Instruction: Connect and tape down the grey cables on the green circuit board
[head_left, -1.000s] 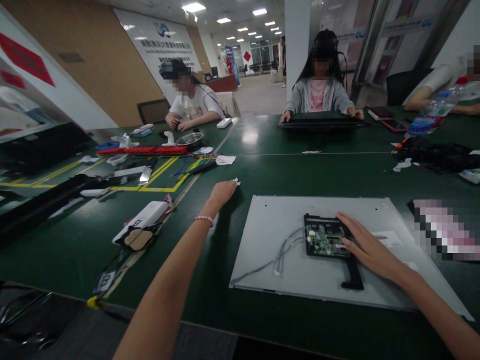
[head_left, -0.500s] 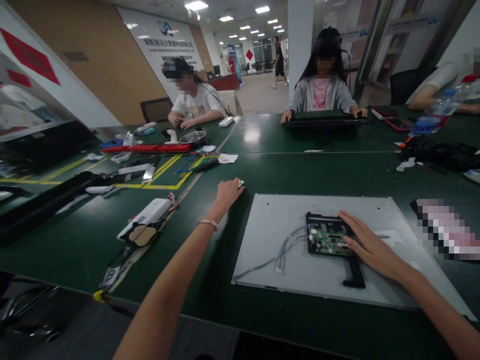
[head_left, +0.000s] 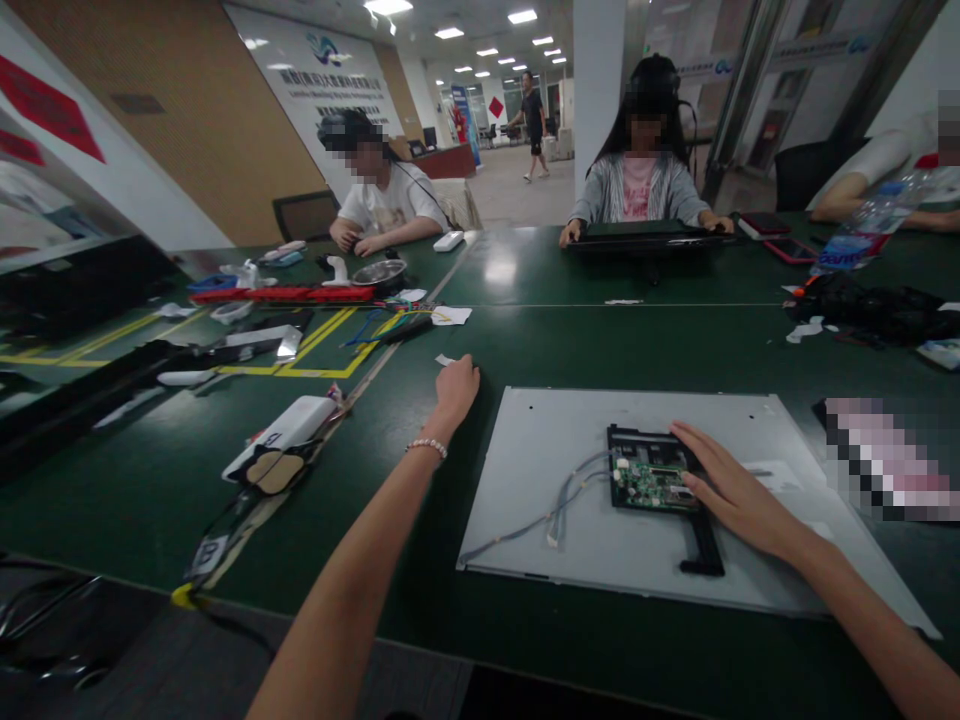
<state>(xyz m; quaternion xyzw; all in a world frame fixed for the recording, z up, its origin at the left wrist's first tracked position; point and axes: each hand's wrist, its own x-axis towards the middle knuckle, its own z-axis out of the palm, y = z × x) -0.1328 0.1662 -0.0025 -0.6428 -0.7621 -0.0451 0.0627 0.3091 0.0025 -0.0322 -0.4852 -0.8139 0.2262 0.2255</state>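
Observation:
My left hand (head_left: 459,388), a beaded bracelet at its wrist, is over the green table left of the panel. Its fingers are closed, and a small white scrap (head_left: 444,360), perhaps paper or tape, sticks out from them. My right hand (head_left: 731,490) lies with stretched fingers against the right side of a black plastic bracket (head_left: 701,545). Its thumb touches the green circuit board (head_left: 651,485) mounted there. Both parts rest on a flat grey metal panel (head_left: 540,430). Thin grey-blue cables (head_left: 559,500) run left from the board across the panel.
A white box-like item (head_left: 289,435) with a black cord lies to the left. Beyond it are long black strips (head_left: 97,390), coloured wires (head_left: 401,328) and a metal bowl (head_left: 380,273). A pixelated pink item (head_left: 889,455) lies right. Other people sit across the table.
My left hand has turned at the wrist; the white scrap now shows on its left side instead of its right. My right hand stays on the bracket. A person in the background has walked left.

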